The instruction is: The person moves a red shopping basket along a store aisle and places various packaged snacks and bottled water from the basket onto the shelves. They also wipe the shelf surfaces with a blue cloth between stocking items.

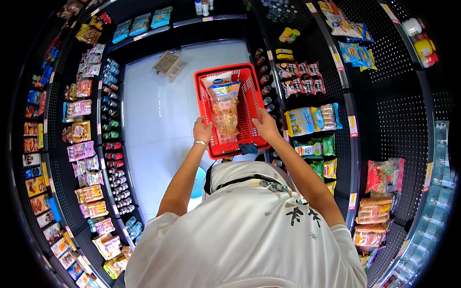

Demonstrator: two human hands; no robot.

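In front of my body is a red plastic shopping basket (248,77). My left hand (202,130), with a pale bracelet at the wrist, grips its left rim. On the opposite rim is my right hand (265,124), thumb on the inner side and fingers partly hidden. Inside the basket lie a white snack bag (218,80) with a blue emblem, a blue-topped clear bag (226,90), and clear packs of light-brown food (226,118). A dark cloth-like item (247,148) hangs at the near rim. Whether the basket touches the floor cannot be seen.
Black perforated shelves (387,108) flank both sides, holding bagged snacks (309,118), drink cans (114,145) and water bottles (428,230). A small stool with a woven seat (168,64) stands on the pale tiled floor (158,108). A light-blue round object (197,183) is near my legs.
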